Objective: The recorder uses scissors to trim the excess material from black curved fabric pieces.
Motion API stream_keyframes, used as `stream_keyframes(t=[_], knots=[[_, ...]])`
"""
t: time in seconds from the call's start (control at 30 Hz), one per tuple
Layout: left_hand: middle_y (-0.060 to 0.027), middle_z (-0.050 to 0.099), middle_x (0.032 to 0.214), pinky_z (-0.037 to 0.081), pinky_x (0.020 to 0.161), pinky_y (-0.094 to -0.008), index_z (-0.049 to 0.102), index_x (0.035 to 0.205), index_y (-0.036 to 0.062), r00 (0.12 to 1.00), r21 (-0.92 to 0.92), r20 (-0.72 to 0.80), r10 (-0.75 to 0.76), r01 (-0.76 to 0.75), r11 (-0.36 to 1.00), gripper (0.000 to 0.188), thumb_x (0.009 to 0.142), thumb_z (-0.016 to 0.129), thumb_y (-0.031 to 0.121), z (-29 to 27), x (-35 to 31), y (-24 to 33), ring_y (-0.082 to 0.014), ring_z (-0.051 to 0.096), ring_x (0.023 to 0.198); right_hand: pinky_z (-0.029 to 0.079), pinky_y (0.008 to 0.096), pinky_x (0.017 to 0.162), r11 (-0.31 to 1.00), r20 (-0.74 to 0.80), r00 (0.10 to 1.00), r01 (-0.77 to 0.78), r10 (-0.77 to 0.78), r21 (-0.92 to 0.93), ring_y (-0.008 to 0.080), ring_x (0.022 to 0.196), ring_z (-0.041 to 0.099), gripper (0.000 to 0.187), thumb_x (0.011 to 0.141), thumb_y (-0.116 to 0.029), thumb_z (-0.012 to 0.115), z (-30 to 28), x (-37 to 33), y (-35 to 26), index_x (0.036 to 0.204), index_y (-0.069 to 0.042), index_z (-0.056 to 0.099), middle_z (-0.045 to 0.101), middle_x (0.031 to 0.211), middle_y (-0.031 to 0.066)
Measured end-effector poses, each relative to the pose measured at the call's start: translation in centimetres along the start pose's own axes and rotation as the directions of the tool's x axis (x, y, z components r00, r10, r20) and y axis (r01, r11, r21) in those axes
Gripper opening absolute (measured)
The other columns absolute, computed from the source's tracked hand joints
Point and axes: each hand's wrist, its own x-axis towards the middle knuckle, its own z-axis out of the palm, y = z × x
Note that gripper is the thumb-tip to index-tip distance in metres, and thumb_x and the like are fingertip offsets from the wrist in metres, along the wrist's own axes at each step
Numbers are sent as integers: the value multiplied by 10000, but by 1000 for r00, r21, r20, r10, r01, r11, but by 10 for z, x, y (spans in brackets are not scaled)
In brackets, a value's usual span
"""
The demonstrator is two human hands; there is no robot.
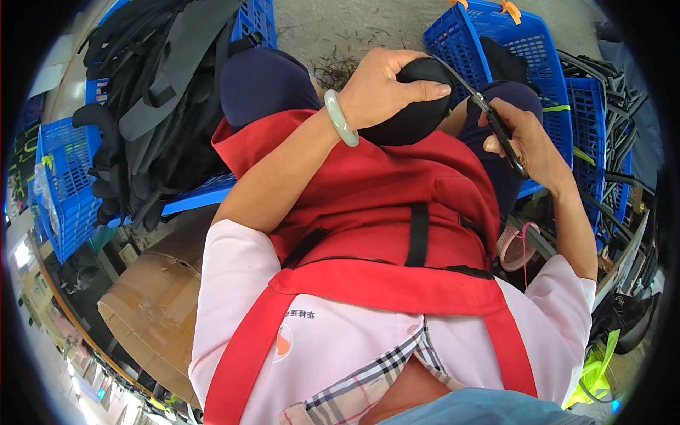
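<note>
My left hand (pixel 386 88), with a pale green bangle on the wrist, is closed on a rounded black padded piece (pixel 407 124). Its thumb presses on the top of the piece. In my right hand (pixel 528 138) is a pair of scissors (pixel 504 136) with black handles. The metal blades reach up and left, along the right edge of the padded piece. Whether they touch it I cannot tell. The padded piece is over my lap, above the red apron (pixel 368 191).
At the left, blue crates (pixel 64 177) carry a heap of black padded strips (pixel 159 106). Another blue crate (pixel 528 42) with black pieces is at the upper right, beside a stack of dark metal frames (pixel 616 106). A cardboard box (pixel 152 304) is at the lower left.
</note>
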Motion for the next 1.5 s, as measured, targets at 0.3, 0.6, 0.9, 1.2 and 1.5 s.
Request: stream_keyframes(t=[0.3, 0.6, 0.9, 1.2, 1.5], knots=[[-33, 700, 839, 503, 716, -225, 709, 955, 7, 996, 37, 86, 3, -7, 999, 203, 817, 740, 153, 6, -1, 0, -75, 622, 763, 305, 307, 543, 987, 54, 998, 28, -19, -161, 136, 646, 299, 508, 807, -419, 723, -18, -5, -5, 873, 25, 484, 292, 683, 45], [-28, 691, 781, 489, 706, -234, 711, 953, 2, 986, -61, 163, -22, 32, 998, 215, 796, 747, 144, 23, -5, -1, -67, 588, 737, 287, 314, 530, 944, 86, 992, -56, 88, -324, 138, 632, 284, 532, 767, -409, 758, -30, -13, -19, 849, 22, 458, 259, 674, 53], [-18, 691, 798, 489, 711, -221, 717, 966, 3, 975, -158, 214, -56, 92, 983, 227, 789, 752, 141, 40, -11, -6, -62, 591, 744, 311, 349, 555, 887, 177, 959, -123, 222, -445, 195, 619, 304, 489, 723, -314, 799, -53, -16, -35, 851, 24, 470, 311, 659, 88], [-51, 693, 773, 489, 678, -234, 715, 945, -3, 971, -57, 237, -10, 24, 998, 259, 777, 748, 191, 45, -12, -11, -80, 606, 710, 323, 380, 537, 723, 96, 921, -227, 376, -653, 257, 575, 351, 567, 641, -351, 825, -55, -8, -74, 820, 30, 447, 377, 601, 109], [-105, 675, 722, 484, 642, -263, 709, 913, -10, 962, 15, 265, -64, 62, 998, 340, 747, 756, 282, 44, -13, -14, -118, 605, 655, 364, 401, 566, 617, 140, 926, -116, 351, -779, 323, 600, 416, 575, 636, -377, 817, -57, 3, -80, 844, 33, 471, 419, 632, 151]])
